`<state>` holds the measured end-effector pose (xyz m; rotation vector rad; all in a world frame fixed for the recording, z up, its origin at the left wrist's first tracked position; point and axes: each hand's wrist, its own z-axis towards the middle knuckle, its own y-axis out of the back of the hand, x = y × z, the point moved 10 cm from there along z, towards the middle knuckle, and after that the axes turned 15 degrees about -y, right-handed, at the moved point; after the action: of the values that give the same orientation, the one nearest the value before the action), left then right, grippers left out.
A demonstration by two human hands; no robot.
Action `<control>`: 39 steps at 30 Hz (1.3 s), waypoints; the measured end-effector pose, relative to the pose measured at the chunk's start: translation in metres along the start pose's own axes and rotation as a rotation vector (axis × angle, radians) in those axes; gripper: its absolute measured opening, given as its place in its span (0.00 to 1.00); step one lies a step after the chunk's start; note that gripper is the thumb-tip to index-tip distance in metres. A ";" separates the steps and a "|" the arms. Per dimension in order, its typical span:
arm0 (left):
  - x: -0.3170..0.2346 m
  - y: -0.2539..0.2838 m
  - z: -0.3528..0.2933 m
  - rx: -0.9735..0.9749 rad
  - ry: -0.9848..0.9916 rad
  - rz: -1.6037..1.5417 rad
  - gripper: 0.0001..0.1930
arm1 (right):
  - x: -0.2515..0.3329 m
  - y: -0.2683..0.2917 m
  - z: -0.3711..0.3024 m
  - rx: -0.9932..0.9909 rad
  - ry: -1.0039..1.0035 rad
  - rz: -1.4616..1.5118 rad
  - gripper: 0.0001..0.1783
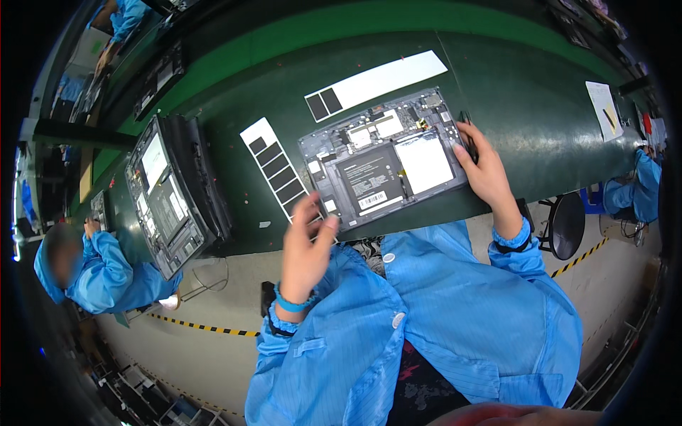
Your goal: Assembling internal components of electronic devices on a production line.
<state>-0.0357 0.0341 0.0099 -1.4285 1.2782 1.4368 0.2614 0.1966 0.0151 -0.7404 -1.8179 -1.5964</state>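
Observation:
An opened laptop base point(328, 177) lies before me on the green bench, its circuit board point(376, 126) along the far side. A black battery with a printed label point(366, 183) fills the near middle, beside a white panel point(424, 163). My right hand point(486, 170) grips the base's right edge, thumb on top, its other fingers partly hidden. At the near left corner is my left hand point(305, 248), thumb and fingers apart; whether it touches the corner I cannot tell. A white strip with black pads point(275, 169) runs beside the base's left edge, partly behind that hand.
Another white strip point(383, 78) with black pads lies beyond the base. Stacked opened laptop bases point(167, 195) stand at left. A co-worker in blue point(106, 273) sits far left; another blue sleeve point(643, 188) shows far right. Paper with a pen point(604, 106) and a black stool point(568, 226) are right.

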 end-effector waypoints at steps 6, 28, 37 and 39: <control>-0.020 -0.002 0.002 0.097 -0.431 -0.079 0.22 | -0.001 -0.002 -0.003 0.066 -0.150 0.996 0.22; 0.018 0.080 0.017 -0.181 -0.528 0.683 0.29 | 0.405 -0.385 0.210 0.367 0.503 0.092 0.23; 0.041 0.069 0.028 -0.243 -0.630 0.595 0.33 | 0.472 -0.524 0.283 0.132 0.261 -0.182 0.41; 0.041 0.069 0.028 -0.248 -0.621 0.603 0.33 | 0.475 -0.516 0.279 0.168 0.213 -0.016 0.36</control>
<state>-0.1142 0.0382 -0.0233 -0.6300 1.1799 2.2763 -0.4592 0.4209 0.0048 -0.4621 -1.7783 -1.4514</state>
